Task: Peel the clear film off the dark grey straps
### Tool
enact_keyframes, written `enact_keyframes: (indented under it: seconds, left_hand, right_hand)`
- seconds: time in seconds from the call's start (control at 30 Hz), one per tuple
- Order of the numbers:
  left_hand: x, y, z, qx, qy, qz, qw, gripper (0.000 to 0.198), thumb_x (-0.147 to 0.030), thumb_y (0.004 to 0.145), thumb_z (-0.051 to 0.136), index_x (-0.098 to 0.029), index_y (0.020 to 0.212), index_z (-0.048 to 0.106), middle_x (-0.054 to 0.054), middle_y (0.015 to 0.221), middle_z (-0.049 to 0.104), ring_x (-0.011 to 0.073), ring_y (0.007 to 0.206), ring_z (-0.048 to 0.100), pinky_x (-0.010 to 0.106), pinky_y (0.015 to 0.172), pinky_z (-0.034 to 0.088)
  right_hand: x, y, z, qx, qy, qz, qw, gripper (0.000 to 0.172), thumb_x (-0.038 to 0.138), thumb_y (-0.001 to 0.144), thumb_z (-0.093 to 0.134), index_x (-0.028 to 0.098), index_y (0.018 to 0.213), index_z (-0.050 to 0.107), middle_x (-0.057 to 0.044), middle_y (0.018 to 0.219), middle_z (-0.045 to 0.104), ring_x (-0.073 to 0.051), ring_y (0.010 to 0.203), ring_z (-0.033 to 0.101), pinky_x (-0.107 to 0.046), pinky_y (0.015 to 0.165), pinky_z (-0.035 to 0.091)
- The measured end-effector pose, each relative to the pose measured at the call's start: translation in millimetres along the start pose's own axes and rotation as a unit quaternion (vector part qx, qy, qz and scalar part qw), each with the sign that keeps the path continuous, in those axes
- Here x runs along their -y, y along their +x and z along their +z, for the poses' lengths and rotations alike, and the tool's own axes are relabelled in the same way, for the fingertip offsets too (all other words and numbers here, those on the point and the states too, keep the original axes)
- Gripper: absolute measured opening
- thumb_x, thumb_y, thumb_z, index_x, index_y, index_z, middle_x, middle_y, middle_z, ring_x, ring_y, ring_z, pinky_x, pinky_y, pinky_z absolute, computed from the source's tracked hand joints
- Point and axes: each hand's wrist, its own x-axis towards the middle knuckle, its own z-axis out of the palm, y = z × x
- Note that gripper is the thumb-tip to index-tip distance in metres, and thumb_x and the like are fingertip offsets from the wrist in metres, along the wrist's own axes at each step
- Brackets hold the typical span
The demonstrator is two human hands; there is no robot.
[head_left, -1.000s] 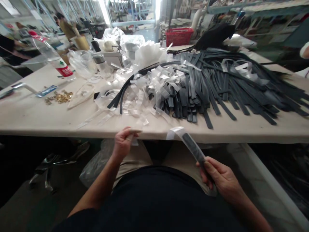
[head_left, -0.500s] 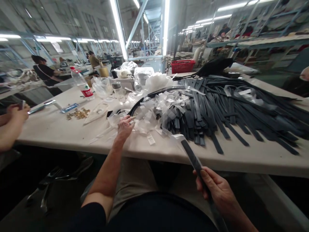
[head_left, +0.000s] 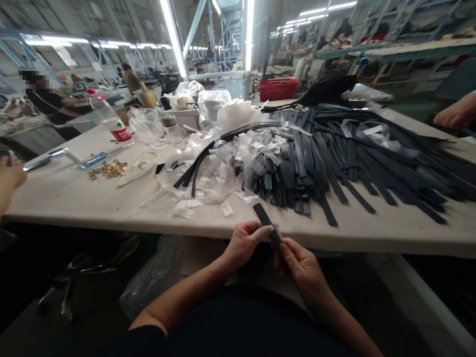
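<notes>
A dark strap point(head_left: 263, 214) is held between my two hands at the table's front edge, its flat end pointing up and away. My left hand point(head_left: 243, 241) pinches it near that end; the thumb wears a pale cover. Just below, my right hand point(head_left: 299, 260) grips the same strap with thumb on top and fingers underneath. A bit of clear film shows beside the strap at the fingers. Beyond my hands lie a heap of white translucent film pieces point(head_left: 213, 181) and a large pile of dark straps point(head_left: 330, 158). Several curved straps point(head_left: 203, 161) rest across the film.
Left on the table point(head_left: 67, 198) are brass-coloured small parts point(head_left: 113, 169), a blue packet point(head_left: 92, 160), a bottle with a red label point(head_left: 118, 130) and a glass jar point(head_left: 173, 130). A red basket point(head_left: 278, 90) stands behind. Other people's hands point(head_left: 9, 178) show at both sides.
My left hand has come back from the film heap to the strap and now pinches it near its end. The right hand has moved slightly up and left. The film trailing from the strap's end has gone.
</notes>
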Motion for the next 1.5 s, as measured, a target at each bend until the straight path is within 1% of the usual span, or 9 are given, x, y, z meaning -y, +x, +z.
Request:
enact_keyframes:
  seconds: [0.13, 0.3, 0.37, 0.5, 0.7, 0.87, 1.07, 1.23, 1.5]
  left_hand:
    - [6, 2, 7.9, -0.079, -0.078, 0.005, 0.994, 0.032, -0.045, 0.076, 0.076, -0.014, 0.083, 0.077, 0.004, 0.077, 0.073, 0.0124, 0.069, 0.062, 0.023, 0.071, 0.047]
    - [18, -11, 17.4, 0.020, -0.085, -0.085, 0.993, 0.040, -0.049, 0.077, 0.073, -0.012, 0.093, 0.076, -0.001, 0.053, 0.060, 0.0120, 0.045, 0.053, 0.025, 0.051, 0.041]
    - [18, -10, 16.6, 0.021, -0.088, -0.078, 0.993, 0.041, -0.047, 0.075, 0.076, -0.013, 0.097, 0.076, 0.000, 0.056, 0.063, 0.0122, 0.049, 0.055, 0.025, 0.054, 0.043]
    - [12, 3, 7.0, -0.101, -0.127, 0.024, 0.987, 0.035, -0.044, 0.068, 0.083, -0.016, 0.087, 0.078, 0.003, 0.081, 0.073, 0.0134, 0.075, 0.062, 0.024, 0.077, 0.047]
    - [19, -5, 9.1, -0.009, -0.118, -0.093, 0.989, 0.034, -0.044, 0.072, 0.079, -0.014, 0.087, 0.077, 0.001, 0.061, 0.065, 0.0110, 0.054, 0.054, 0.025, 0.057, 0.041]
    - [13, 3, 4.8, -0.112, -0.165, 0.004, 0.980, 0.035, -0.043, 0.067, 0.084, -0.017, 0.089, 0.078, 0.005, 0.085, 0.073, 0.0148, 0.079, 0.063, 0.024, 0.072, 0.046]
    - [20, -9, 10.1, -0.015, -0.152, -0.087, 0.984, 0.034, -0.040, 0.073, 0.080, -0.015, 0.095, 0.076, 0.002, 0.072, 0.068, 0.0090, 0.058, 0.054, 0.023, 0.060, 0.041]
    - [12, 1, 6.4, -0.095, -0.204, 0.000, 0.974, 0.035, -0.042, 0.069, 0.082, -0.019, 0.096, 0.077, 0.006, 0.094, 0.073, 0.0153, 0.081, 0.065, 0.025, 0.073, 0.048]
    - [26, -14, 16.8, -0.010, -0.118, -0.082, 0.990, 0.037, -0.046, 0.073, 0.079, -0.015, 0.093, 0.078, 0.006, 0.080, 0.073, 0.0144, 0.067, 0.062, 0.027, 0.069, 0.047]
  right_hand:
    - [-10, -2, 0, 0.040, -0.036, 0.000, 0.999, 0.042, 0.057, 0.096, 0.047, 0.018, 0.093, 0.061, 0.000, 0.067, 0.062, -0.015, 0.058, 0.059, -0.025, 0.057, 0.047]
    - [-13, -2, -4, -0.007, -0.077, -0.023, 0.997, 0.046, 0.057, 0.096, 0.047, 0.018, 0.076, 0.060, 0.000, 0.058, 0.059, -0.015, 0.053, 0.056, -0.025, 0.053, 0.045]
    - [-13, -1, -5, -0.008, -0.082, -0.032, 0.996, 0.045, 0.057, 0.096, 0.048, 0.018, 0.077, 0.062, 0.001, 0.057, 0.058, -0.015, 0.052, 0.056, -0.025, 0.052, 0.045]
    - [-12, -3, -3, 0.012, -0.064, -0.020, 0.998, 0.042, 0.055, 0.097, 0.048, 0.018, 0.088, 0.065, 0.001, 0.059, 0.060, -0.015, 0.052, 0.057, -0.023, 0.051, 0.046]
    - [-9, -2, -1, -0.013, -0.072, -0.032, 0.997, 0.043, 0.056, 0.095, 0.051, 0.019, 0.076, 0.061, 0.000, 0.056, 0.058, -0.015, 0.049, 0.055, -0.024, 0.050, 0.045]
    - [-19, -3, 2, 0.019, -0.055, -0.017, 0.998, 0.039, 0.053, 0.097, 0.050, 0.019, 0.086, 0.065, 0.001, 0.057, 0.059, -0.015, 0.051, 0.056, -0.024, 0.051, 0.045]
    - [-19, -5, 1, 0.000, -0.063, -0.015, 0.998, 0.041, 0.053, 0.097, 0.051, 0.018, 0.079, 0.063, 0.001, 0.058, 0.059, -0.015, 0.052, 0.055, -0.024, 0.052, 0.045]
    - [-19, -7, 1, 0.018, -0.044, -0.001, 0.999, 0.041, 0.055, 0.096, 0.050, 0.018, 0.088, 0.065, 0.001, 0.058, 0.059, -0.015, 0.052, 0.057, -0.025, 0.051, 0.047]
    - [-14, -5, -15, -0.005, -0.098, -0.026, 0.995, 0.044, 0.057, 0.095, 0.052, 0.019, 0.077, 0.065, -0.001, 0.062, 0.063, -0.017, 0.057, 0.060, -0.026, 0.055, 0.048]
